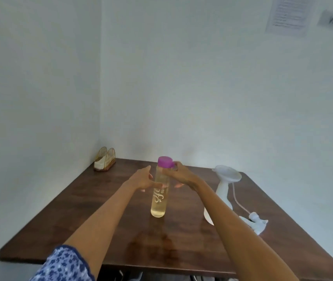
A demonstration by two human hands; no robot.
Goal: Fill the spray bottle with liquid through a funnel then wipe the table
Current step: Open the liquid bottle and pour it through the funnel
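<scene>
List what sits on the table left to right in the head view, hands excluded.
Gold wire napkin holder → clear bottle with purple cap → white spray bottle with funnel on top → detached spray head with tube.

spray bottle (225,191): white, upright | funnel (226,173): seated in neck | table (100,220): dark wood

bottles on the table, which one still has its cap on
The clear bottle of yellowish liquid between both hands, closed by a purple cap. The white spray bottle to its right is open, with a funnel in its neck.
</scene>
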